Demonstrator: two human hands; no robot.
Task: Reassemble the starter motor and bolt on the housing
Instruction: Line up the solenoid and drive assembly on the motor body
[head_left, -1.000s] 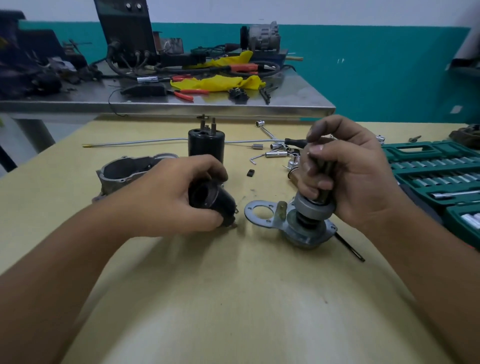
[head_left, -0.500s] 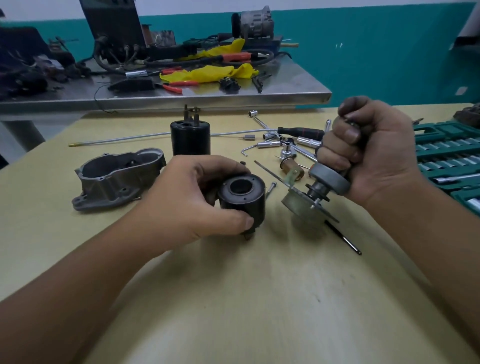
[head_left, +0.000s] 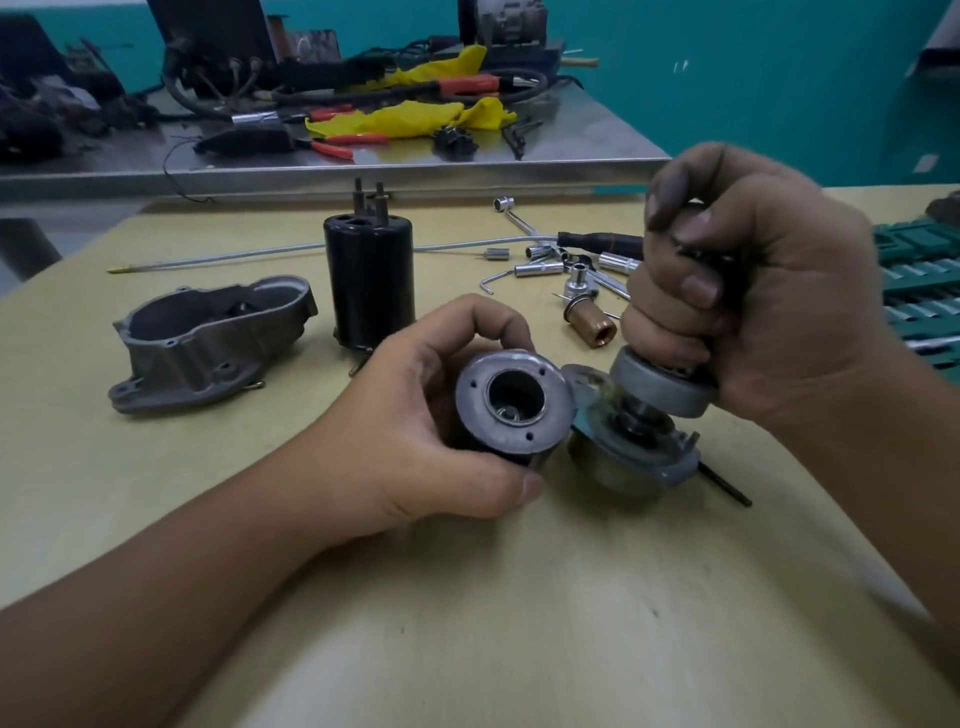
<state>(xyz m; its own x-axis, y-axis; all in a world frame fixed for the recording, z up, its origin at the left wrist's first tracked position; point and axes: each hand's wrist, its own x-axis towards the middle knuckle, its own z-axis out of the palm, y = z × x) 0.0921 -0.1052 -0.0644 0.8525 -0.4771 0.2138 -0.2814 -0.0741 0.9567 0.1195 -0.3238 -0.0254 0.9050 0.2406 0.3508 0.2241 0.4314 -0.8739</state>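
Moved: since half a second earlier the right hand (head_left: 758, 291) had brought the armature (head_left: 660, 395) down beside the black case (head_left: 514, 410), and the left hand (head_left: 431, 415) had tipped the case so its open bore faced the camera.
Left grip: thumb and fingers curled round the case at frame centre, probably steadying it to take the armature.
Right grip: fist closed round the armature's upper shaft, right of centre; its grey collar and the end plate (head_left: 623, 462) hung below the fingers, tilted toward the case.
Contact: the plate's edge lay just beside the case rim; touching or not, I could not tell.
Housing: grey casting (head_left: 208, 338) lay on the tabletop (head_left: 467, 623) at centre left, unbolted and well apart.
Solenoid: black cylinder (head_left: 370, 280) stood upright behind the left hand.
Hidden: the fist covered the shaft; the bore's inside was dark; the socket set (head_left: 919, 291) was cut off at the right edge.
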